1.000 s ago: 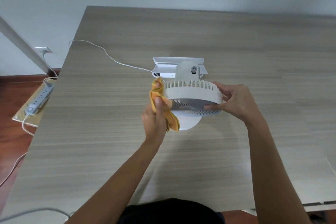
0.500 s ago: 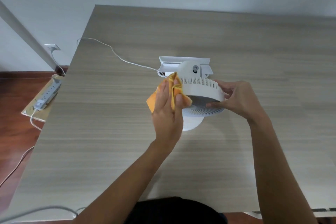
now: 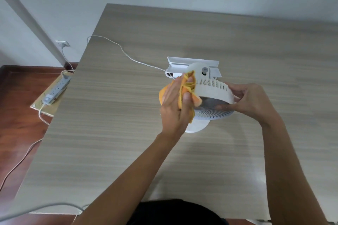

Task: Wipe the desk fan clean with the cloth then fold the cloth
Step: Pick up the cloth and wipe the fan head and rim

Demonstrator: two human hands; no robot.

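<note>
Wiping step: left hand [image 3: 173,107] grips the orange cloth [image 3: 186,89] against the desk fan [image 3: 214,91]'s ribbed housing. Right hand [image 3: 250,100] pinches the rim, steadying it. Next, likely, remaining ribs; folding undone.

White fan [image 3: 214,89] near the middle of a wood-grain bench [image 3: 113,118], head tilted face-down over its round base. Left hand [image 3: 174,107] at the fan's nine o'clock side, pressing a bunched orange cloth [image 3: 186,87] against the ribbed rim. Right hand [image 3: 250,100] at three o'clock, fingers curled on the rim and grille. White cord [image 3: 128,55] trailing from the fan toward ten o'clock, off the bench edge. Power strip [image 3: 55,91] on the floor at nine o'clock.
</note>
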